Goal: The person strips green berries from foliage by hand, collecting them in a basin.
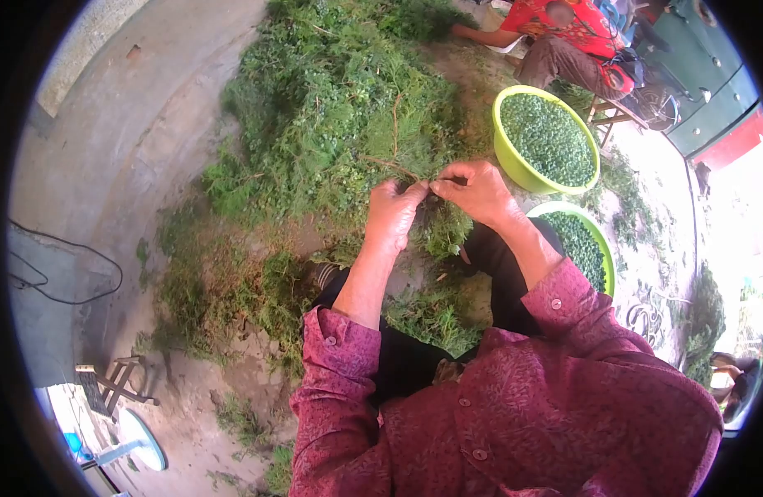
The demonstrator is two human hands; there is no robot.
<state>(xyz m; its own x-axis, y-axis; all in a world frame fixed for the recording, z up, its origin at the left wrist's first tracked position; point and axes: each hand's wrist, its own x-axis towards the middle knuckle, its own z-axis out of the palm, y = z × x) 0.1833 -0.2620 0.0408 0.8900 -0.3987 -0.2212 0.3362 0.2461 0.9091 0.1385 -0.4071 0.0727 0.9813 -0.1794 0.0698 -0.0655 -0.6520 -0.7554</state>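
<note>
My left hand (391, 217) is closed in a pinch on a thin brown twig (389, 163), which sticks out to the upper left over the green heap. Beside it my right hand (483, 197) is also closed, thumb and finger pressed together almost at the left fingertips. Whatever sits between those right fingertips is too small to make out. Just beyond both hands lies a large heap of leafy green cuttings (323, 108) with feathery sprigs. Right of my right hand stands a yellow-green tub (504, 153) full of small green pieces.
A second, light green tub (606, 248) with similar pieces stands by my right arm. Another person (563, 37) in red sits at the far right, one hand at the heap. A wooden stool (120, 385), a fan (141, 439) and a black cable (91, 248) are at left.
</note>
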